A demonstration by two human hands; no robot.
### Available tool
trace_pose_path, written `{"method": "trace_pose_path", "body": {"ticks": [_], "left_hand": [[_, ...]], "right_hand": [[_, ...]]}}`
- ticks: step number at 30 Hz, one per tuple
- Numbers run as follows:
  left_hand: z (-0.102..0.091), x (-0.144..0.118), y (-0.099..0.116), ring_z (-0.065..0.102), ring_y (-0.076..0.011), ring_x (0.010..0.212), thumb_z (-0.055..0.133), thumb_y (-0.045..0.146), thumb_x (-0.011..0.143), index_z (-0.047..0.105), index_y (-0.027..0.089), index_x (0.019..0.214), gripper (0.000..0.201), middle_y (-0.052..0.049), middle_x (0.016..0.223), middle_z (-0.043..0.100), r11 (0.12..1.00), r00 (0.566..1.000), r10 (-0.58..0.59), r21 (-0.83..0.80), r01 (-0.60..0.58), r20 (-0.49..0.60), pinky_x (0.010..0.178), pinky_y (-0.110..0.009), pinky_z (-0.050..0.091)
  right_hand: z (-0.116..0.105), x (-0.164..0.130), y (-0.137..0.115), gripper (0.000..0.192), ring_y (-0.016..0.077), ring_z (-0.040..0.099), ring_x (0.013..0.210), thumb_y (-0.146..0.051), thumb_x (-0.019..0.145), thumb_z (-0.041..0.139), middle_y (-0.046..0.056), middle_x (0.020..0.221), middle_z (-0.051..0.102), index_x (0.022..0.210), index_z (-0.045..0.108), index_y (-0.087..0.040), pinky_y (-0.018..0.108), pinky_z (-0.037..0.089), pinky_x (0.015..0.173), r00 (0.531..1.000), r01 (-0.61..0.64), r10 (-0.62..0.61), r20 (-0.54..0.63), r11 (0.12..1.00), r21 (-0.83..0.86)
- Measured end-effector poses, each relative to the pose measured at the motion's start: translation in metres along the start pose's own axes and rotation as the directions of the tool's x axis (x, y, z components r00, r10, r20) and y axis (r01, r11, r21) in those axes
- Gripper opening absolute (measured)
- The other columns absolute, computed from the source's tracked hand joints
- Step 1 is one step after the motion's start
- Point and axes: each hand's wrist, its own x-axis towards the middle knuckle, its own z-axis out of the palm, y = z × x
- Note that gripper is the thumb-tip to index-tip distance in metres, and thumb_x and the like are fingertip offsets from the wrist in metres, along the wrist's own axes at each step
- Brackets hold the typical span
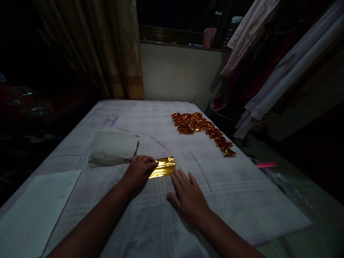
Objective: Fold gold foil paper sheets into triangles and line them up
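The gold foil [166, 167] extends rightward from the left hand [139, 173], whose fingers bunch over one end, whether pinching or merely pressing unclear, its long axis running sideways to the flat, spread right hand's [189, 197] fingertips.

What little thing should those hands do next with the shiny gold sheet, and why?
Perhaps smooth the gold sheet with the right hand: its surface shows creases, the left hand is on its left end, and the right lies outstretched at its right edge.
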Motion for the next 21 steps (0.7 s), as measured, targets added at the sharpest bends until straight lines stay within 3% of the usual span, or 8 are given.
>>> {"method": "trace_pose_path", "body": {"ticks": [3,6,9,16,21], "left_hand": [[-0.001,0.000,0.027,0.062,-0.0288,0.113,0.055,0.022,0.097,0.074,0.025,0.109,0.022,-0.009,0.116,0.074,0.996,0.999,-0.050,0.075,0.049,0.013,0.105,-0.052,0.039],[0.010,-0.007,0.054,0.051,-0.0294,0.135,0.053,0.031,0.100,0.063,0.023,0.132,0.035,-0.009,0.141,0.063,0.999,0.995,0.033,0.015,-0.035,0.099,0.115,-0.052,0.032],[0.021,-0.019,0.063,0.043,-0.0279,0.145,0.043,0.042,0.104,0.046,0.020,0.150,0.051,-0.011,0.154,0.051,0.999,0.987,0.032,0.000,-0.033,0.160,0.120,-0.051,0.027],[0.004,-0.050,0.039,0.034,-0.0243,0.150,0.031,0.051,0.107,0.035,0.023,0.157,0.058,-0.008,0.162,0.037,0.999,0.963,0.014,0.029,-0.022,0.268,0.124,-0.049,0.018],[-0.004,-0.067,0.020,0.035,-0.0279,0.150,0.035,0.052,0.105,0.035,0.027,0.157,0.057,-0.007,0.161,0.040,0.997,0.967,-0.007,0.075,-0.012,0.256,0.123,-0.054,0.018]], "right_hand": [[0.002,0.000,0.000,0.065,0.0325,0.034,0.149,-0.055,0.101,0.047,0.016,0.159,0.038,0.151,0.047,-0.013,0.058,0.027,0.122,1.000,-0.001,0.001,-0.014,1.000,-0.006],[0.003,-0.001,0.000,0.067,0.0313,0.033,0.150,-0.056,0.102,0.044,0.015,0.159,0.038,0.152,0.044,-0.012,0.058,0.026,0.122,1.000,0.005,-0.005,-0.013,1.000,0.002],[0.004,-0.002,0.001,0.070,0.0310,0.032,0.150,-0.059,0.102,0.043,0.015,0.160,0.037,0.153,0.042,-0.012,0.057,0.025,0.123,0.999,0.012,-0.011,-0.032,1.000,0.006],[0.005,-0.002,0.001,0.068,0.0331,0.034,0.149,-0.058,0.101,0.045,0.016,0.159,0.039,0.152,0.046,-0.014,0.060,0.026,0.121,0.999,0.013,-0.013,-0.039,1.000,0.002],[0.000,-0.003,0.002,0.061,0.0347,0.039,0.147,-0.053,0.101,0.049,0.016,0.156,0.044,0.149,0.050,-0.015,0.062,0.026,0.120,0.997,0.023,-0.023,-0.078,1.000,0.004]]}}
